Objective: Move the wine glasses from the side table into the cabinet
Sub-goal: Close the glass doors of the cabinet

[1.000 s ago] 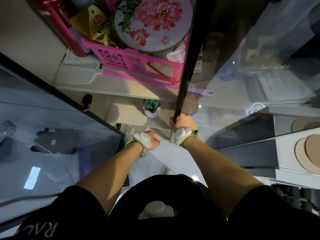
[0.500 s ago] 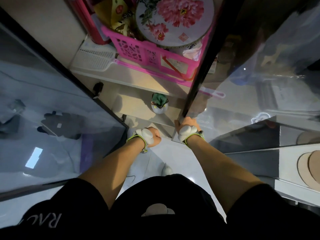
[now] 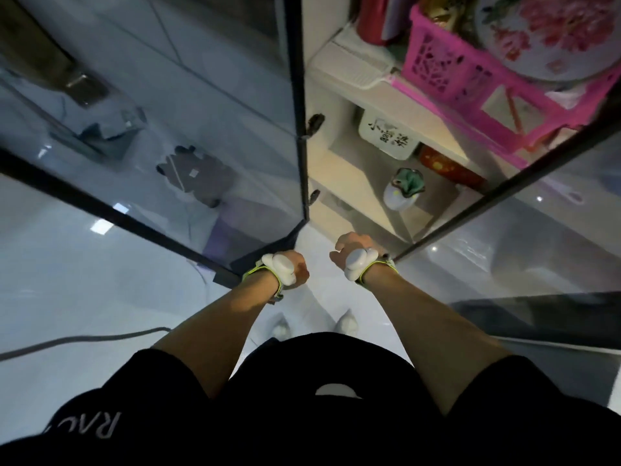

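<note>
No wine glass and no side table are in view. The cabinet (image 3: 339,169) stands open in front of me, its cream shelves seen from above. Its left glass door (image 3: 208,136) and right glass door (image 3: 524,237) are swung out to either side. My left hand (image 3: 292,269) is curled into a fist next to the lower corner of the left door. My right hand (image 3: 349,252) is also curled, just left of the right door's dark edge, with nothing visible in it. Both wrists wear white strapped devices.
A pink basket (image 3: 447,79) holding a round floral tin (image 3: 544,31) sits on the upper shelf beside a white fly swatter (image 3: 349,67). Lower shelves carry a white box with characters (image 3: 386,136), a red tin (image 3: 447,164) and a small ceramic vase (image 3: 405,191). A cable (image 3: 84,341) crosses the tiled floor.
The view has swung left and both doors now stand wider apart. My right hand, which was on the right door's edge, now sits just left of it. Lower shelves show more.
</note>
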`<act>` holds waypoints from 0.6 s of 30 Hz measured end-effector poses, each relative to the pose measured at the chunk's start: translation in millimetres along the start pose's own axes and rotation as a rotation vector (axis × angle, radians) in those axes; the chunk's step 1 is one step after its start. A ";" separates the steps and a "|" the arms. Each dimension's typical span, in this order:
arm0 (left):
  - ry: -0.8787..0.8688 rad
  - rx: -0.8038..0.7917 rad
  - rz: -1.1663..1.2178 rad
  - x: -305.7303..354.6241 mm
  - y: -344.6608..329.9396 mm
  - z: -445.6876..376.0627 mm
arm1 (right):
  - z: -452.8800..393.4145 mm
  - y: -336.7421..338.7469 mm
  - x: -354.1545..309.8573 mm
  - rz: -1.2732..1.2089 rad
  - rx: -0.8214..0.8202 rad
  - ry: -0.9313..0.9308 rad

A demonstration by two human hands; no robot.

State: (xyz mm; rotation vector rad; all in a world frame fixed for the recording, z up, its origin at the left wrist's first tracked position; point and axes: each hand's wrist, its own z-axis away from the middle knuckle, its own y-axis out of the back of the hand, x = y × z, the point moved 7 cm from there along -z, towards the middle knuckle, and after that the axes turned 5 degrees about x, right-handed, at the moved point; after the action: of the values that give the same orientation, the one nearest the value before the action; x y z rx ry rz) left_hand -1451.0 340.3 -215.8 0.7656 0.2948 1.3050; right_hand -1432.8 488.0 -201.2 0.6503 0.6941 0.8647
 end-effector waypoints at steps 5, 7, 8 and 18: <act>0.073 0.040 0.079 -91.1 -13.9 27.5 | 3.8 -42.8 -67.6 0.122 -0.030 0.104; 0.122 0.094 0.132 -128.8 -18.3 38.3 | 8.7 -57.0 -96.1 0.137 -0.037 0.142; 0.143 0.111 0.154 -145.5 -21.1 42.2 | 9.7 -63.6 -109.0 0.144 -0.048 0.160; 0.381 0.361 0.445 -248.9 -0.4 60.0 | 25.1 -91.6 -203.0 0.245 -0.077 0.208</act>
State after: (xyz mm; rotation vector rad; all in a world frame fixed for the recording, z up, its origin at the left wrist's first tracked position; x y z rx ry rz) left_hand -1481.7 86.4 -226.5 0.9136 0.7095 1.8523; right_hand -1467.0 266.5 -198.9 0.5889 0.7736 1.1918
